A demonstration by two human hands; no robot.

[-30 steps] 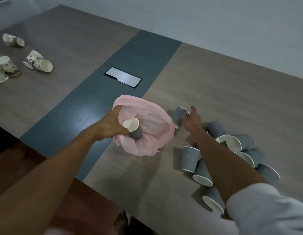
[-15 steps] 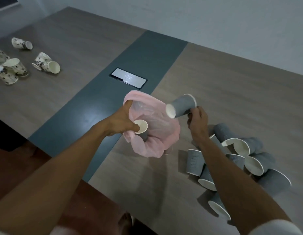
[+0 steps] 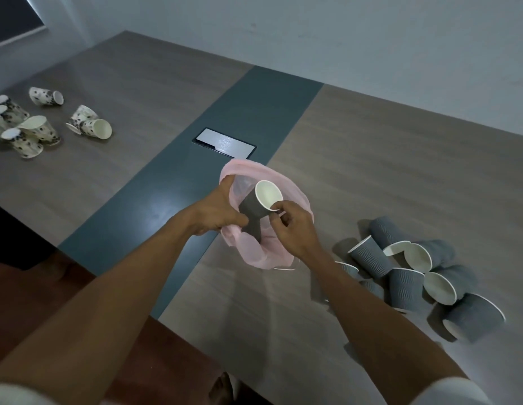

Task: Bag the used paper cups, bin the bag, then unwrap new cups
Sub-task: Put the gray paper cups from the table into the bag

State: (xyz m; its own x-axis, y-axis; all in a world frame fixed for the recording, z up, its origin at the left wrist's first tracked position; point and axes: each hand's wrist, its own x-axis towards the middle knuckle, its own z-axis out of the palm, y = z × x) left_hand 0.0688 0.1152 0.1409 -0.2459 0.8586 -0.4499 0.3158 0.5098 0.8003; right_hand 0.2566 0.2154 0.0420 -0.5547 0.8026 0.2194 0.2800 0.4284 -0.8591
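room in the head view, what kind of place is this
Probably an office meeting room. A long wood-look table has a dark centre strip with a flush metal hatch, likely for cables, beside a bare wall. Used paper cups lie in two heaps: grey cups and patterned cups.

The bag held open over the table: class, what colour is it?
Pale pink bag, translucent-looking; the head view, the only one, shows it.

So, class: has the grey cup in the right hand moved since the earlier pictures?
Yes. The right hand lifted the grey cup from the pile on the table leftward, over the pink bag.
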